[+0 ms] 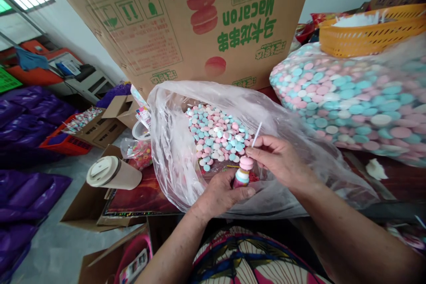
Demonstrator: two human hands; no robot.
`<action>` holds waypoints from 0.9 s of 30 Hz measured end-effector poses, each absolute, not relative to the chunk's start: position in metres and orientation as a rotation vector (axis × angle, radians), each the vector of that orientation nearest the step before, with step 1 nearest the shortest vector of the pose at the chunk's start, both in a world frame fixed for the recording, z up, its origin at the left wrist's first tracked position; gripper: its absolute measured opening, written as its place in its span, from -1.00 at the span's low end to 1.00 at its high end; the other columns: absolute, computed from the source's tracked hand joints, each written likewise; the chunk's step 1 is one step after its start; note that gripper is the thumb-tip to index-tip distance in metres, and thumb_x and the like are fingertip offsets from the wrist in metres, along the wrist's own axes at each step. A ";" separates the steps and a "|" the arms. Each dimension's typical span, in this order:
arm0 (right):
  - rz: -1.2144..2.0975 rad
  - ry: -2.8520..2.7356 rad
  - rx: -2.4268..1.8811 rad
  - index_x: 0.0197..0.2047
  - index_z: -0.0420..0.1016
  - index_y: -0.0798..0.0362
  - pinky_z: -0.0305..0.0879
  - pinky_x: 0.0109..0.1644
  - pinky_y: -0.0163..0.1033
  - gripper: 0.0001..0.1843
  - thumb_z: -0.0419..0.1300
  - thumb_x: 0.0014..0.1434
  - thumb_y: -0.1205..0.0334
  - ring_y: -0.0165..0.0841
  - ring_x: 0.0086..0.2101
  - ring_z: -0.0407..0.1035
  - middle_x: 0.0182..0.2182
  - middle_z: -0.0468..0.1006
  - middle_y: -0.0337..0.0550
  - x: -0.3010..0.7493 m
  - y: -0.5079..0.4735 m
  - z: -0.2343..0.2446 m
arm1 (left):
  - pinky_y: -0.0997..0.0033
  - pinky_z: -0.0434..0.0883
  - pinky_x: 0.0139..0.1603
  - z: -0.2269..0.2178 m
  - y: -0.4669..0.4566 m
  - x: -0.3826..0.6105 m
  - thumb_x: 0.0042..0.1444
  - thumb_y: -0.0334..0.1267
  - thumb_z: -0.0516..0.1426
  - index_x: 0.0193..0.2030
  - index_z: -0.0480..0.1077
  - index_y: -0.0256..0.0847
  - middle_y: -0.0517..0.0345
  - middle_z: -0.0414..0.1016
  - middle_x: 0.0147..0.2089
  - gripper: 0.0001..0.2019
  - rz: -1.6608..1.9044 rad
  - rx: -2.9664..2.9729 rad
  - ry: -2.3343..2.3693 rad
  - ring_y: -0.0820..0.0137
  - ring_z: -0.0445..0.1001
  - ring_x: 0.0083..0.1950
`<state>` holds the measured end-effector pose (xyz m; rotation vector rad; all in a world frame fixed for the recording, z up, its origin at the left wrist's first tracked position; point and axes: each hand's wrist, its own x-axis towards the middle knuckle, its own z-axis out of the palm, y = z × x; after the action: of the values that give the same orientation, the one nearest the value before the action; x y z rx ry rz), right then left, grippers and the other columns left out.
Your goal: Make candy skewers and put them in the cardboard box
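Observation:
My left hand [219,193] is closed around a short stack of macaron-shaped candies [245,164], pink on top with white and blue below. A thin white stick [257,133] is pinched between the thumb and fingers of my right hand [282,159], just above and to the right of the stack. Whether the stick's lower end touches the stack, I cannot tell. Both hands are over an opened clear plastic bag [171,142]. Beyond them in the bag lies a heap of loose pink, blue and white candies [218,135].
Behind the bag stands a large cardboard carton [199,53]. At right, a full bag of candies [359,102] has a yellow basket [369,35] of white sticks on it. A lidded paper cup [115,173] leans at the table's left edge. Crumpled tissue [376,168] lies right.

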<state>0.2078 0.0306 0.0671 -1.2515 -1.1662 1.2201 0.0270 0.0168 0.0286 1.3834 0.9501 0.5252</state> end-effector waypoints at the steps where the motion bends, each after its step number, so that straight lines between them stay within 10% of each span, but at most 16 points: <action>1: 1.230 -1.196 -1.265 -0.55 0.35 0.07 0.03 -0.58 -0.39 -0.71 0.30 -0.05 0.07 -0.54 -0.61 0.15 -0.63 0.34 -0.34 0.207 0.030 0.068 | 0.39 0.36 -0.21 0.030 0.017 0.027 -0.06 -0.06 0.30 -0.10 0.44 -0.31 0.10 0.48 -0.25 -0.56 0.530 1.375 0.964 0.33 0.41 -0.22; 6: 1.189 -1.210 -1.340 -0.58 0.31 0.05 0.00 -0.61 -0.37 -0.70 0.27 -0.05 0.05 -0.53 -0.64 0.11 -0.68 0.28 -0.37 0.199 0.028 0.057 | 0.47 0.36 -0.44 0.039 0.020 0.038 -0.05 -0.16 0.28 0.15 0.24 -0.23 0.12 0.46 -0.23 -0.39 0.502 1.299 0.981 0.44 0.38 -0.40; 14: 1.387 -1.010 -1.284 -0.62 0.25 0.03 -0.04 -0.64 -0.37 -0.67 0.31 -0.15 0.07 -0.53 -0.70 0.09 -0.74 0.28 -0.38 0.196 0.044 0.020 | 0.34 0.43 -0.26 0.044 0.061 0.024 -0.18 -0.20 0.36 0.39 -0.11 -0.17 -0.11 0.43 0.01 0.04 0.456 1.371 0.993 0.26 0.48 -0.14; 20: 1.457 -0.803 -1.161 -0.59 0.28 0.06 -0.05 -0.65 -0.38 -0.62 0.40 -0.24 0.06 -0.55 -0.71 0.10 -0.72 0.32 -0.37 0.210 0.048 0.015 | 0.38 0.39 -0.28 0.043 0.058 -0.006 -0.20 -0.12 0.37 -0.06 0.44 -0.31 0.12 0.48 -0.34 -0.46 0.129 1.344 0.846 0.37 0.45 -0.34; 27: 1.460 -1.040 -1.203 -0.57 0.33 0.06 0.00 -0.60 -0.37 -0.67 0.34 -0.14 0.02 -0.52 -0.68 0.12 -0.74 0.28 -0.39 0.189 0.034 0.024 | 0.51 0.38 -0.50 0.028 0.039 0.016 -0.12 -0.13 0.33 -0.16 0.43 -0.27 0.25 0.34 -0.40 -0.60 0.227 1.247 0.868 0.55 0.30 -0.49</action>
<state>0.1893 0.0339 0.0244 -1.2034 -1.0402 1.4602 0.0158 0.0391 0.0284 1.2468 0.8685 0.2271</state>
